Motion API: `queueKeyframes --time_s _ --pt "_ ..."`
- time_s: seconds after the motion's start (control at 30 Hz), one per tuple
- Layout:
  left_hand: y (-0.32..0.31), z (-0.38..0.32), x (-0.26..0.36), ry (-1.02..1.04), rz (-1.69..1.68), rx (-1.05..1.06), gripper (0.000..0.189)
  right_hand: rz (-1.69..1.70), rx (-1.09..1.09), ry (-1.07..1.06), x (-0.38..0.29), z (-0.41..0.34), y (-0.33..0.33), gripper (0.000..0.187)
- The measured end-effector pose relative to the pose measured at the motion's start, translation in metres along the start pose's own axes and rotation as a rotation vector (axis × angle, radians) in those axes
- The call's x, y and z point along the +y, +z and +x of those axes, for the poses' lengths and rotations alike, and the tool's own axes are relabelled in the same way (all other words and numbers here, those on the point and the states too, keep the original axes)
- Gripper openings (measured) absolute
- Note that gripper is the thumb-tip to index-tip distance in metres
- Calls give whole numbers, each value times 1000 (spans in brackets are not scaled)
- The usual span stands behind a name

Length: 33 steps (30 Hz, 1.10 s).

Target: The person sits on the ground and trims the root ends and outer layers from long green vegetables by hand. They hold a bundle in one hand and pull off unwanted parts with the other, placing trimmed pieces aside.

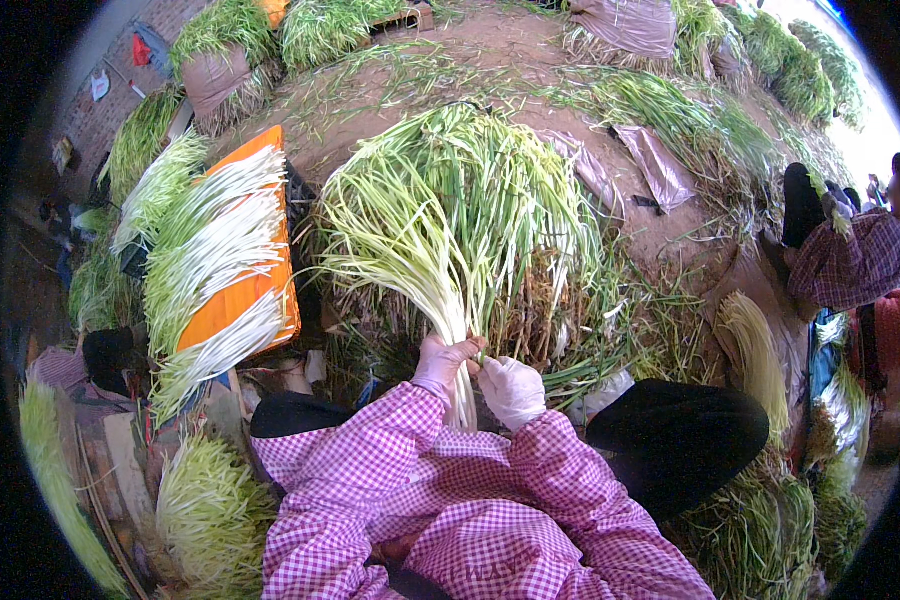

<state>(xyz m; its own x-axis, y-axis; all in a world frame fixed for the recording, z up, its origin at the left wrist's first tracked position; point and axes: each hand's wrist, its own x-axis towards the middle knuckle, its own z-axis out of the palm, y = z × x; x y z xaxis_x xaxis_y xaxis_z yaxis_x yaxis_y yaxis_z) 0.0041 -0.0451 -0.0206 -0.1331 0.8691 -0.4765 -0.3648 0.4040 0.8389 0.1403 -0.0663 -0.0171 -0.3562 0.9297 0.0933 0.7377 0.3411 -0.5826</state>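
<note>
My left hand point(442, 361) is closed around a bunch of white-stemmed allium greens point(444, 315). The bunch's pale leaves fan out up and to the left, while its white stem ends stick out below my fist. Close beside it, my right hand point(511, 391), in a white glove, pinches a thin green stalk point(482, 358) between thumb and finger. The fingers hide where this stalk ends. Just beyond both hands stands a large heap of untrimmed greens point(495, 172), with brown, withered stalk bases point(536, 300) facing me.
On my left, an orange board point(229, 311) bears several rows of cleaned greens point(232, 251). More greens point(210, 517) lie at lower left. My knees flank the work. Loose leaves and a cloth sheet point(656, 165) cover parts of the dirt floor. Another person point(847, 259) sits at right.
</note>
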Motion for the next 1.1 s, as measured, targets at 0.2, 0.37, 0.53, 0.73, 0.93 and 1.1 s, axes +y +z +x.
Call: queueKeyframes --time_s 0.2,0.37,0.53,0.73,0.93,1.1 --pt "1 -5 3 -51 -60 -28 23 338 21 135 7 -5 8 13" --pt "5 -10 2 26 -141 9 17 780 193 428 13 6 8 31" --pt "6 -11 -4 -6 -144 -7 25 1213 78 572 8 35 7 32" --pt "5 -8 -12 43 -251 93 30 1418 225 658 10 40 22 5" --pt "6 -7 -12 37 -204 108 28 1440 256 664 17 30 25 6" --pt "6 -8 -8 -63 -161 -12 25 1384 146 625 16 30 26 9"
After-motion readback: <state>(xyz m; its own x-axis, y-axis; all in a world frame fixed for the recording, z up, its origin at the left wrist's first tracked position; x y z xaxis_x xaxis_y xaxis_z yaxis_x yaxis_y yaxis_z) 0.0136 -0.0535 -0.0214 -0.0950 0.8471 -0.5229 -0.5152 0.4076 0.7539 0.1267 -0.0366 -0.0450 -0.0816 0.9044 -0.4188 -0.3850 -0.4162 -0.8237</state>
